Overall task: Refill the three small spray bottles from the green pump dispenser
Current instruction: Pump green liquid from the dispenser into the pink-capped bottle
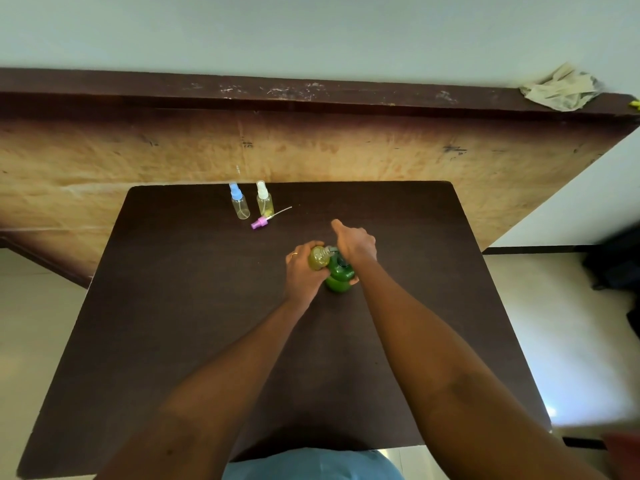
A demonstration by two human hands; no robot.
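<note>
Blue garment [311,465] at the bottom edge, with both bare forearms reaching out over the dark brown table [156,323].

Item 1: left hand [301,273]. I log its fingers curled round an uncapped small spray bottle [318,258] of yellowish liquid, which is tipped with its neck at the pump spout. A ring [293,255] sits on one finger.

Item 2: right hand [354,244]. It lies over the pump head of the green pump dispenser [341,278], knuckles bent and one digit sticking out straight. Its underside is hidden, so I cannot tell whether the fingers close round the head.

Item 3: the dispenser stands upright at mid-table, touching the held bottle.

Item 4: blue-capped spray bottle [239,202] and white-capped spray bottle [265,200], both upright, side by side near the far edge.

Item 5: pink spray head [260,222] with its dip tube, lying flat just in front of the white-capped bottle.

Item 6: crumpled cloth [561,88] on the far wooden ledge [138,84], well apart from the rest.
</note>
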